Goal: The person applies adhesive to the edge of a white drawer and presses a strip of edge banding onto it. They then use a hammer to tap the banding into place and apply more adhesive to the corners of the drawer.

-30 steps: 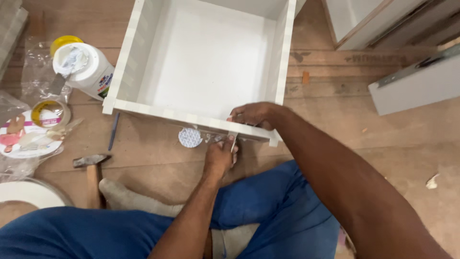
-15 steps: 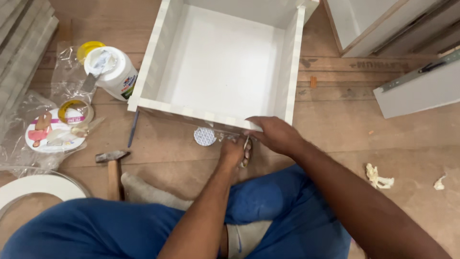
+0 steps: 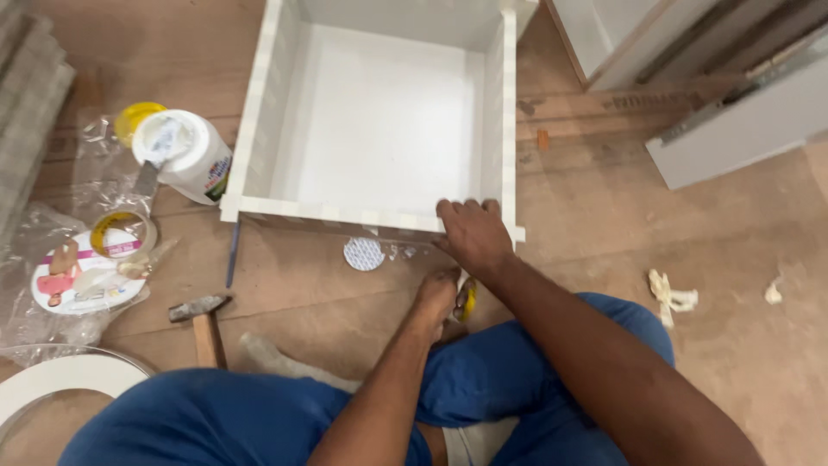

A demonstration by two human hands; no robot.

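Since half a second ago, our right hand (image 3: 473, 235) has slid along the near wall of the white drawer box (image 3: 379, 112) toward its right corner, and our left hand (image 3: 438, 295) has dropped lower, just under that wall.

From the head camera, we sit on the wooden floor (image 3: 586, 224) with the drawer box open side up in front of our knees. Our right hand lies flat over the top edge of the near wall, fingers spread and curled slightly into the box, pressing on it and not pinching anything. Our left hand is closed around a small yellow and dark tool (image 3: 467, 300) below that hand; only a sliver of the tool shows, so we cannot tell what kind it is or how tightly we grip it.

To do this well, we judge that the right hand should keep the wall steady near the corner while the left works close beneath it, with fingers clear of the tool's tip.

A round white disc (image 3: 363, 254) lies on the floor just beside the wall. To the left are a hammer (image 3: 201, 316), a white glue bottle (image 3: 184, 155), a roll of yellow tape (image 3: 123, 233) and clear plastic bags (image 3: 52, 259). Scraps of paper (image 3: 671, 299) lie to the right.
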